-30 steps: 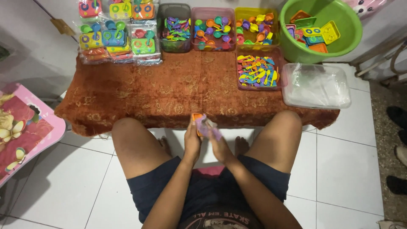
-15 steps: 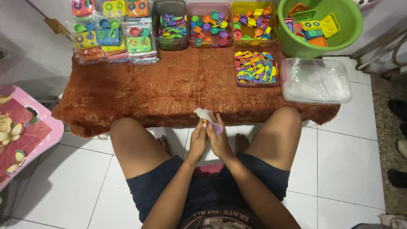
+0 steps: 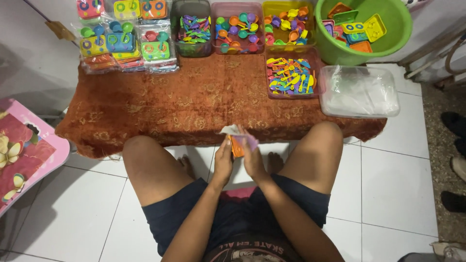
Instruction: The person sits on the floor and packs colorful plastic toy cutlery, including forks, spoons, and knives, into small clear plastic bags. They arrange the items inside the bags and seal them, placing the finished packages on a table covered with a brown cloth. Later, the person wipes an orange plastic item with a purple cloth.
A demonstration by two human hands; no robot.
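Both hands have dropped from the worktop's (image 3: 194, 104) front edge to just below it, between the knees. The left hand (image 3: 224, 162) and right hand (image 3: 253, 160) are closed from either side around a small orange toy piece (image 3: 237, 145) with a clear plastic bag (image 3: 233, 129) and a purple bit at its top. A second ago the bundle sat higher and more to the left; now it looks partly slipped into the bag, so bagging seems underway.

- Low table draped in rust-brown patterned cloth (image 3: 194, 104).
- Back left: clear bagged toy sets (image 3: 124, 41).
- Back row: dark, pink, yellow plastic tubs of small coloured pieces (image 3: 238, 29).
- Right: pink tray of utensils (image 3: 290, 76); clear lidded plastic box (image 3: 359, 92).
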